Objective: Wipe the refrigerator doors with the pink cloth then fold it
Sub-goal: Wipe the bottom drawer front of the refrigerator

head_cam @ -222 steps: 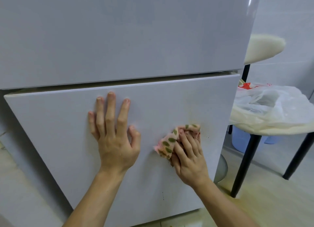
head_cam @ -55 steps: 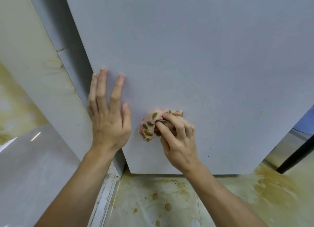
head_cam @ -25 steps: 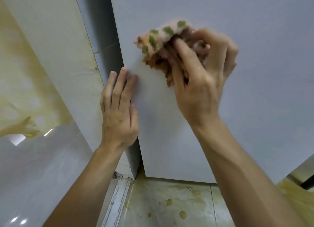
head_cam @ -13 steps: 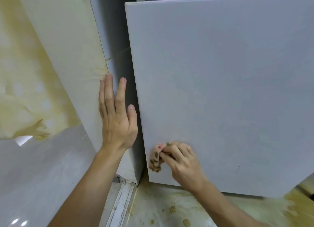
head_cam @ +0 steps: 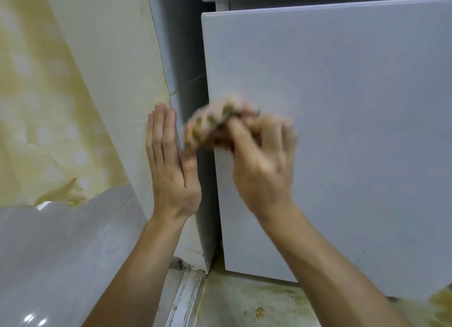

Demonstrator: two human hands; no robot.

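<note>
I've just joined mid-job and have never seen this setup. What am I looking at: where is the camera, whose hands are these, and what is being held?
There is no machine here. A person is working with two bare hands, and the single picture comes from a wide-angle camera worn on their head, looking forward and down. The right hand grips a bunched pink cloth with green marks at the left edge of the lower refrigerator door; hand and cloth are both blurred. The left hand holds nothing. Its fingers are straight, and it sits beside the cream wall; I cannot tell whether it touches the wall. Below is a stained floor. The cloth is not yet folded.
</note>
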